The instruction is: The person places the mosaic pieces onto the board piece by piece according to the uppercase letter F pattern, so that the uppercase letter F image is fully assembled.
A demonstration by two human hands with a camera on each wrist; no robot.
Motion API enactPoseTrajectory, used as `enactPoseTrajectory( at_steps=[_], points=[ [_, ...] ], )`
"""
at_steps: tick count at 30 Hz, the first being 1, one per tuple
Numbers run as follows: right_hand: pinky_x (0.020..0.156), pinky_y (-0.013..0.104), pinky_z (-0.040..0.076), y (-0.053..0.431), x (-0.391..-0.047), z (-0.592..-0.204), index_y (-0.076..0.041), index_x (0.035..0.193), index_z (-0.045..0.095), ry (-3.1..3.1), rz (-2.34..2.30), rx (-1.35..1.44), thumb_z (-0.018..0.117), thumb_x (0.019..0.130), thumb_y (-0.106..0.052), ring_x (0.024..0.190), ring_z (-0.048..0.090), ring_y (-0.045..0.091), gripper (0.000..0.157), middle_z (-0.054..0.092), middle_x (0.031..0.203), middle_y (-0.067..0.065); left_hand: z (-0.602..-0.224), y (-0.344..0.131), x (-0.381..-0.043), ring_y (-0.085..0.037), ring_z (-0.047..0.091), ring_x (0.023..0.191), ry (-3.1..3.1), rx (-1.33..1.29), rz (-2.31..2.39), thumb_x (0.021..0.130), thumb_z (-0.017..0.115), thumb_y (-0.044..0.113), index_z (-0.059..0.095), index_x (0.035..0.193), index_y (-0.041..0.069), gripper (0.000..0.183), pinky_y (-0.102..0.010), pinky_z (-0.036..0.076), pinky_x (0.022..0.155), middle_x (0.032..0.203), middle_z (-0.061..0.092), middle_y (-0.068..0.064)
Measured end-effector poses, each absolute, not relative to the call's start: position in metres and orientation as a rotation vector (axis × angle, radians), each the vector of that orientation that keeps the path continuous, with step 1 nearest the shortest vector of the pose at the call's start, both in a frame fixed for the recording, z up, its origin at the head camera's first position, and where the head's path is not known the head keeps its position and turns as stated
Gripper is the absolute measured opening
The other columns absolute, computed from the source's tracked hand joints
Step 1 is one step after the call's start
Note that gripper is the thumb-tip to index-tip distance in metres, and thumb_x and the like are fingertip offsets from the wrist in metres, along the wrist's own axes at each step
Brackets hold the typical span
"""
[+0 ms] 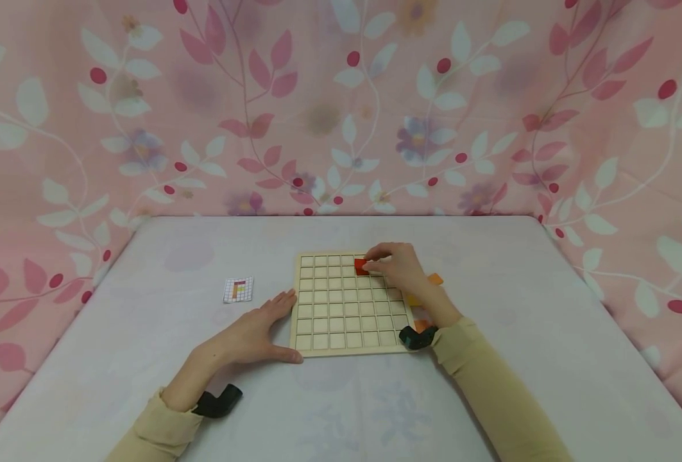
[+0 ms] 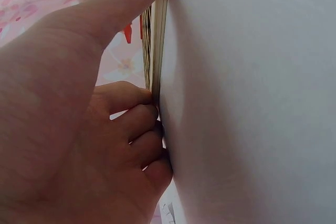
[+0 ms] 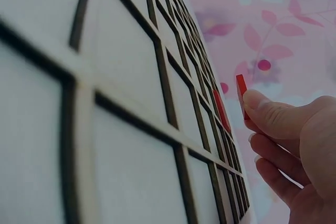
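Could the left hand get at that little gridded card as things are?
Probably yes: the card lies uncovered on the table near the left hand, with nothing visible between them. That hand would just have to leave the edge of the board.

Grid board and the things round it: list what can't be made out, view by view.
Orange pieces: head view; the right arm partly covers them, so their count is uncertain.
Printed card: head view; too small to read its pattern cell by cell.
Held red piece: right wrist view; edge-on, partly covered by the right hand; full shape hidden.
Grid board: left wrist view; edge-on, partly behind the left hand; cells unreadable.
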State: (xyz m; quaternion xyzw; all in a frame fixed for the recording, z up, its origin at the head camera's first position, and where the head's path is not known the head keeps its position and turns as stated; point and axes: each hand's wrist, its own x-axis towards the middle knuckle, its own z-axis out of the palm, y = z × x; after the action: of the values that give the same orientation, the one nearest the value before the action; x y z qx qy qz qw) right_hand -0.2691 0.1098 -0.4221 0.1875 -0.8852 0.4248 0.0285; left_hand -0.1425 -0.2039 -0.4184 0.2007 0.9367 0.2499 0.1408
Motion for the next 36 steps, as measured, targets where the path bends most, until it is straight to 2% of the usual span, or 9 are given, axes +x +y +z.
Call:
enactPoseTrajectory(
  at_steps=[10, 20, 30, 36],
  points=[
    [0.084, 0.037, 0.051, 0.097, -0.272, -0.425, -0.018, 0.096, 0.078, -2.73, 1.341, 0.566, 0.079, 0.087, -0.023, 0.097, 0.063, 0.02, 0.01, 0.075, 0.102, 0.0, -0.418, -0.204, -0.143, -0.04, 0.02, 0.152, 2.704, 0.573, 0.711, 0.07, 0.08, 0.066, 0.026, 0.158, 0.006, 0.12, -0.06, 0.023, 0.119, 0.166, 0.02, -0.01],
    [0.088, 0.036, 0.056, 0.092, -0.27, -0.435, -0.016, 0.095, 0.078, -2.693, 1.34, 0.582, 0.082, 0.084, -0.023, 0.094, 0.071, 0.017, 0.014, 0.075, 0.096, -0.001, -0.421, -0.203, -0.145, -0.04, 0.02, 0.151, 2.704, 0.588, 0.707, 0.07, 0.079, 0.068, 0.025, 0.159, 0.007, 0.12, -0.06, 0.024, 0.118, 0.167, 0.02, -0.01],
    [0.089, 0.035, 0.055, 0.09, -0.271, -0.441, -0.017, 0.099, 0.078, -2.705, 1.319, 0.627, 0.081, 0.085, -0.026, 0.096, 0.071, 0.016, 0.017, 0.074, 0.103, 0.0, -0.419, -0.203, -0.143, -0.04, 0.019, 0.151, 2.696, 0.568, 0.719, 0.07, 0.08, 0.065, 0.024, 0.158, 0.005, 0.12, -0.061, 0.023, 0.118, 0.166, 0.019, -0.011],
    [0.088, 0.034, 0.055, 0.09, -0.27, -0.443, -0.015, 0.1, 0.078, -2.686, 1.317, 0.663, 0.081, 0.084, -0.024, 0.095, 0.071, 0.016, 0.018, 0.073, 0.1, 0.001, -0.419, -0.203, -0.143, -0.04, 0.019, 0.152, 2.699, 0.57, 0.714, 0.07, 0.08, 0.066, 0.024, 0.158, 0.005, 0.121, -0.061, 0.023, 0.118, 0.167, 0.019, -0.011]
  ],
)
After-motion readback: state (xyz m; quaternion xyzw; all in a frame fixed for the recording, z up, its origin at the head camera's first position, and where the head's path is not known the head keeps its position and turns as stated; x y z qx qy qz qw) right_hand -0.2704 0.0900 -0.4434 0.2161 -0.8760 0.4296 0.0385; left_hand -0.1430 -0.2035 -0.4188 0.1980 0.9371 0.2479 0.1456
